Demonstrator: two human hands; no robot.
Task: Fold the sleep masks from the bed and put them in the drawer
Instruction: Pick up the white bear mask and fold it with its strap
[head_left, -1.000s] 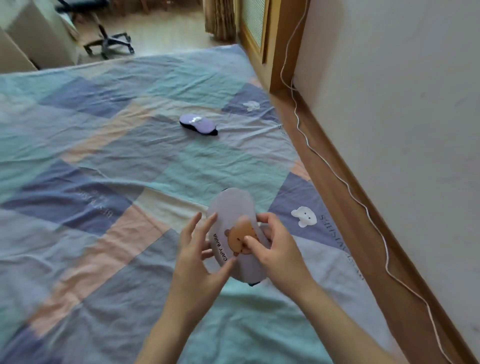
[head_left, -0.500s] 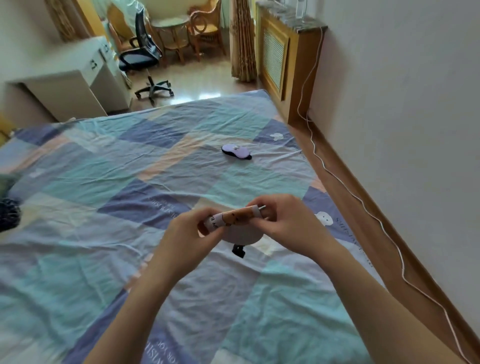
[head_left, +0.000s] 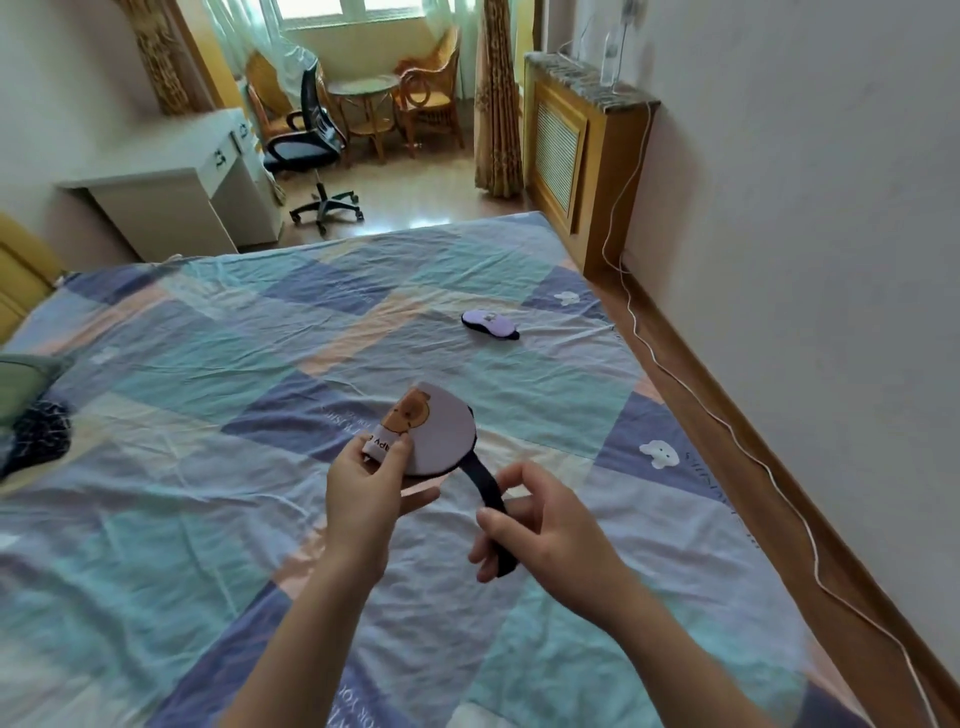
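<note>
A lilac sleep mask (head_left: 441, 434) with an orange bear print is folded in half and held above the patchwork bed (head_left: 208, 374). My left hand (head_left: 363, 493) pinches its folded edge. My right hand (head_left: 535, 525) grips the mask's dark elastic strap (head_left: 485, 488), which hangs down from the mask. A second lilac sleep mask (head_left: 490, 324) lies flat on the bed farther away, to the right. No drawer front of the task can be told apart, apart from the white desk's drawers (head_left: 228, 150) across the room.
A dark garment and a green pillow (head_left: 28, 410) lie at the bed's left edge. A white cable (head_left: 691, 384) runs along the wooden floor by the right wall. Beyond the bed stand a white desk (head_left: 171, 192), an office chair (head_left: 311, 140) and a wooden radiator cover (head_left: 571, 150).
The mask went from open in both hands to folded in half. My right hand left the mask body and took the strap. The view tilted up toward the room.
</note>
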